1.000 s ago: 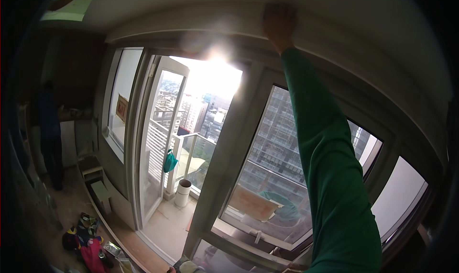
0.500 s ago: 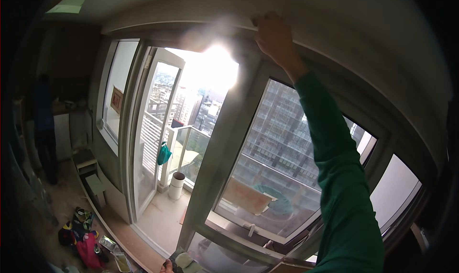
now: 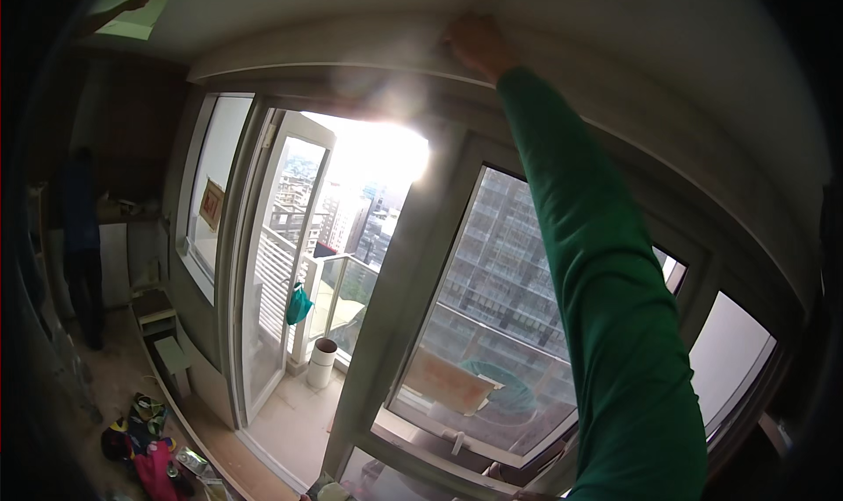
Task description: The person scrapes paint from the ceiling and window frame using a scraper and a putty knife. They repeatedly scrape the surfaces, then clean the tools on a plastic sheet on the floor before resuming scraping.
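The white ceiling beam (image 3: 615, 71) above the window runs in a curve across the top of the view, and the right hand (image 3: 479, 44) is pressed up against its lower face near the middle. Whether the fingers are spread or closed cannot be told; the hand is small and partly washed out by glare. The green sleeve (image 3: 606, 290) rises from the lower right edge straight up to that hand. The left hand is out of view.

Just below the beam sits the grey window frame (image 3: 421, 264), with large panes showing high-rise blocks outside. Left of it a glass balcony door (image 3: 272, 264) stands ajar, a white bucket (image 3: 321, 362) and a teal bag (image 3: 299, 305) on the balcony behind it. Well apart, at the far left, another person (image 3: 83, 246) in dark blue stands by the wall, and bright clutter (image 3: 145, 448) lies on the floor.
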A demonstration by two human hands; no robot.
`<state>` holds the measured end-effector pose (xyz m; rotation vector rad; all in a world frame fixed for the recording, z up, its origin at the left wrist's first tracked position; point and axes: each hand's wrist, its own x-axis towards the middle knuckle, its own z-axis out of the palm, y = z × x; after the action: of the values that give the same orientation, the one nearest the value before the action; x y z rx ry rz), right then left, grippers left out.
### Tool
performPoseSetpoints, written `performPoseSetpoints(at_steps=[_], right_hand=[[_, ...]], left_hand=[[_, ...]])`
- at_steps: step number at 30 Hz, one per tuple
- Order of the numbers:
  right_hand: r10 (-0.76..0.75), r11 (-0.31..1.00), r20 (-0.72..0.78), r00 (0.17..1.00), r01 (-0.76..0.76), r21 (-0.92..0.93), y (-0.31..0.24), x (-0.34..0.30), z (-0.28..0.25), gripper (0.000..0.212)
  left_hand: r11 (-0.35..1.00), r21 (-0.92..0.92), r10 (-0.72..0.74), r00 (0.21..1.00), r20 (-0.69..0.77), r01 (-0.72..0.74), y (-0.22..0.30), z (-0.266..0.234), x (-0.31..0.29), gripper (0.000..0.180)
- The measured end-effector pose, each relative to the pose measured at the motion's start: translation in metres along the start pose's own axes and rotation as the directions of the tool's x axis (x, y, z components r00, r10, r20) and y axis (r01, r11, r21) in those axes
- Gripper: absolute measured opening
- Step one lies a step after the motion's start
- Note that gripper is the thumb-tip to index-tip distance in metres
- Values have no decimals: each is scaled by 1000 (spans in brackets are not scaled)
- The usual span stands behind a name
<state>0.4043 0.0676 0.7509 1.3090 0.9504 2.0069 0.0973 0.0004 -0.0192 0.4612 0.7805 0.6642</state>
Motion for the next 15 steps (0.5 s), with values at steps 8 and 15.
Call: performPoseSetpoints(at_steps=[8, 15], right_hand=[[100, 994, 214, 972, -106, 15, 73, -42, -72, 38], [288, 896, 202, 936, -337, 289, 49, -178, -250, 39]], left_hand=[[778, 397, 439, 873, 214, -488, -23, 7, -13, 30], [952, -263, 192, 975, 112, -157, -4, 23, -32, 24]])
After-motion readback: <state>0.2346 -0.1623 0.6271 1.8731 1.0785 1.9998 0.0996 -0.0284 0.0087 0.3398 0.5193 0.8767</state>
